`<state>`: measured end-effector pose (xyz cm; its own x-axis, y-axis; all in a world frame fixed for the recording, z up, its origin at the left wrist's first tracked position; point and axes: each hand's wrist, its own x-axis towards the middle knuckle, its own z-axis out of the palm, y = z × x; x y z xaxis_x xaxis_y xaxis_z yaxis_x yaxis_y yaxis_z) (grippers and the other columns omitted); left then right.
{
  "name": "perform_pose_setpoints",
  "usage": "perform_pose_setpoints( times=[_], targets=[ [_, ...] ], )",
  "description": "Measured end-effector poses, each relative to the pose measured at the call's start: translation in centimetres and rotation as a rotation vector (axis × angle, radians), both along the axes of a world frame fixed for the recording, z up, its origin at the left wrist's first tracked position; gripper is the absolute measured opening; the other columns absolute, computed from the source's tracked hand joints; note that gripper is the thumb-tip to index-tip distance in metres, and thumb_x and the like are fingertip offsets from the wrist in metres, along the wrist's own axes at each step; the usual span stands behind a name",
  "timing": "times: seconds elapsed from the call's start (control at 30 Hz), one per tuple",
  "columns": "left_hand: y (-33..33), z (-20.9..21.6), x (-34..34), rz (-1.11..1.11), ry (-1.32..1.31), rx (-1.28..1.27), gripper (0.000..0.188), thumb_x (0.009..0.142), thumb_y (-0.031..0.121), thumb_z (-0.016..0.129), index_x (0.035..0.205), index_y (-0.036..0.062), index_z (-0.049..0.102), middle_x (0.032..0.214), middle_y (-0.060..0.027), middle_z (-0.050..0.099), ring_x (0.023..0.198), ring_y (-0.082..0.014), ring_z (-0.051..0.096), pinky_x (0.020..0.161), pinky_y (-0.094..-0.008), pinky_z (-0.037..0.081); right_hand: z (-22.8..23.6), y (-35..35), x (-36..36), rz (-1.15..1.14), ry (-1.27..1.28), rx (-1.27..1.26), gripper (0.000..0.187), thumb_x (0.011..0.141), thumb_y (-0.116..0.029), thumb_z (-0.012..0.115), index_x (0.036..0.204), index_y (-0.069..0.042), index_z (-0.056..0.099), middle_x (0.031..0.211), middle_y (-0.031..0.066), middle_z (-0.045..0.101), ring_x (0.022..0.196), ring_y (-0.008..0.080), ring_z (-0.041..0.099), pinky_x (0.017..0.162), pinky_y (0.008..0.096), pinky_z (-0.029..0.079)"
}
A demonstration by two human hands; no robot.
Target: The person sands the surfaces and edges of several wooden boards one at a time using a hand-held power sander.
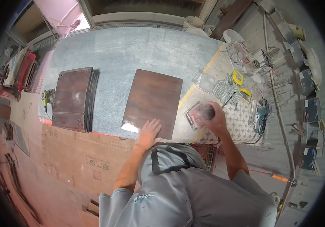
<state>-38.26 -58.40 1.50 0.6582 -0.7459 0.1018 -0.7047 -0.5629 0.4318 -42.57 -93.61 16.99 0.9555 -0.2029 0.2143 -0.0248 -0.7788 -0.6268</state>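
Observation:
A glossy dark brown wood panel (154, 96) lies flat on the worktable in front of me. My left hand (149, 134) rests palm down on its near edge, fingers stretched out and holding nothing. To the right of the panel, my right hand (217, 120) is wrapped round the dark rounded top of a dusty reddish sander (197, 116) with a squarish base. The sander is over the table's pale right-hand part, apart from the panel; whether its base touches the surface I cannot tell. My fingers partly cover its top.
Left of the panel stands a stack of brown panels (71, 96) with a green power sander (47, 97) beside it. Rightward are a yellow tape measure (238, 77), a patterned cloth (226, 89) and a teal power tool (262, 116). White buckets (195, 31) stand behind the table.

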Motion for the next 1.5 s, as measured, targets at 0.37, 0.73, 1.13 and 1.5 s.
perform_pose_setpoints(
  times=[0.37, 0.73, 1.13, 1.5],
  targets=[
    [12.1, -4.4, 8.4, 0.916, 0.426, 0.1, 0.154, 0.059, 0.073, 0.092, 0.174, 0.0074, 0.014, 0.178, -0.0327, 0.002, 0.166, -0.0502, -0.002, 0.127, -0.0703, -0.002, -5.2, 2.3, 22.5, 0.412, 0.131, -0.309, 0.044, 0.084, -0.045, 0.083, 0.114, -0.015, 0.073, 0.104, 0.0109, 0.066, 0.101, 0.0354, 0.067, 0.084, 0.0464, 0.057],
    [12.1, -4.8, 8.8, 0.943, 0.461, 0.008, 0.159, 0.051, 0.079, 0.091, 0.175, 0.0137, 0.016, 0.18, -0.0276, -0.003, 0.166, -0.0471, -0.007, 0.126, -0.071, -0.008, -8.1, 20.1, 39.2, 0.812, 0.073, -0.305, 0.054, 0.084, -0.048, 0.082, 0.123, -0.014, 0.072, 0.113, 0.0151, 0.066, 0.109, 0.0377, 0.066, 0.091, 0.0502, 0.056],
    [12.3, -5.6, 8.5, 0.917, 0.44, 0.019, 0.154, 0.059, 0.082, 0.087, 0.176, 0.0126, 0.014, 0.18, -0.0281, -0.002, 0.167, -0.0463, -0.006, 0.125, -0.0706, -0.01, -6.7, 1.0, 27.0, 0.478, 0.12, -0.235, 0.042, 0.078, -0.034, 0.09, 0.114, -0.017, 0.075, 0.097, 0.0092, 0.066, 0.092, 0.0347, 0.068, 0.079, 0.0462, 0.058],
    [12.2, -5.6, 8.5, 0.921, 0.399, -0.031, 0.154, 0.059, 0.083, 0.086, 0.175, 0.0111, 0.016, 0.18, -0.0298, -0.002, 0.166, -0.0494, -0.007, 0.123, -0.0734, -0.01, -8.7, 12.8, 36.1, 0.665, 0.084, -0.256, 0.05, 0.082, -0.046, 0.084, 0.12, -0.014, 0.073, 0.112, 0.0139, 0.066, 0.106, 0.0381, 0.066, 0.089, 0.0504, 0.055]
  ],
)
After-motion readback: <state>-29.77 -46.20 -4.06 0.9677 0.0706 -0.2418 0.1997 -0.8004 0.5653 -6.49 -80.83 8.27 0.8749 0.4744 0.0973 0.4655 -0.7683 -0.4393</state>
